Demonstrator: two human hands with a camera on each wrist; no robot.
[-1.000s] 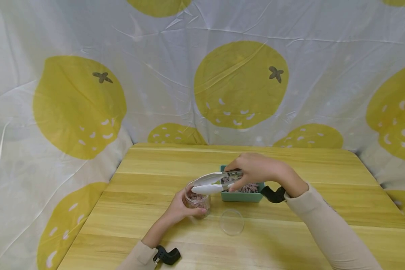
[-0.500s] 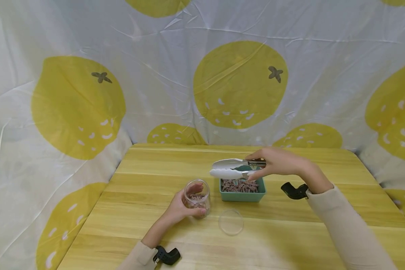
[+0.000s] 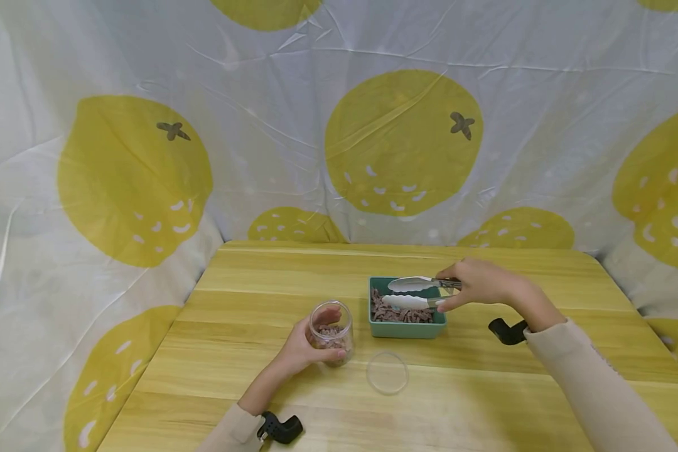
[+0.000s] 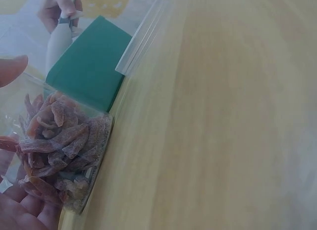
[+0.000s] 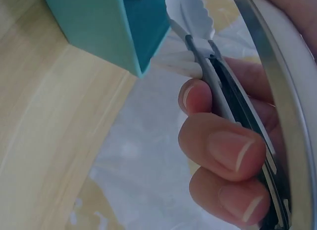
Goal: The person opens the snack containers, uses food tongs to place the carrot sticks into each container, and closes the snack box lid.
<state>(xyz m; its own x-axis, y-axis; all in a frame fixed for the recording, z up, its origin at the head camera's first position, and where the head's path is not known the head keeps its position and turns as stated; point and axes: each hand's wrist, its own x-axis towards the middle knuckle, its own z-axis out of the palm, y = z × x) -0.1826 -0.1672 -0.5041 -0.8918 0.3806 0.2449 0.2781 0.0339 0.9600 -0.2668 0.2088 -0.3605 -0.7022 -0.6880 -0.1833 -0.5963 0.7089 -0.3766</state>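
Observation:
My left hand (image 3: 302, 349) curls round a clear open jar (image 3: 332, 333), thumb at its front. Inside the jar lie purplish-brown dried strips (image 4: 59, 141), seen closely in the left wrist view. With my right hand (image 3: 477, 282) I grip tongs (image 3: 409, 302) that have white scalloped heads and metal arms. The heads stand apart, over the green rectangular box (image 3: 407, 330). More of the same strips (image 3: 401, 315) fill the box's lower part. Whether the lower head touches them I cannot tell. The right wrist view shows fingers (image 5: 223, 145) wrapped round the metal arms.
A clear round lid (image 3: 387, 373) lies on the wooden table (image 3: 463, 402), in front of the box and right of the jar. Behind the table hangs a lemon-print cloth (image 3: 271, 125). A black camera mount (image 3: 282, 428) sits on my left wrist.
My right hand has drawn the tongs from the jar's mouth rightward, and then lowered them over the green box. The left hand and jar have stayed in place.

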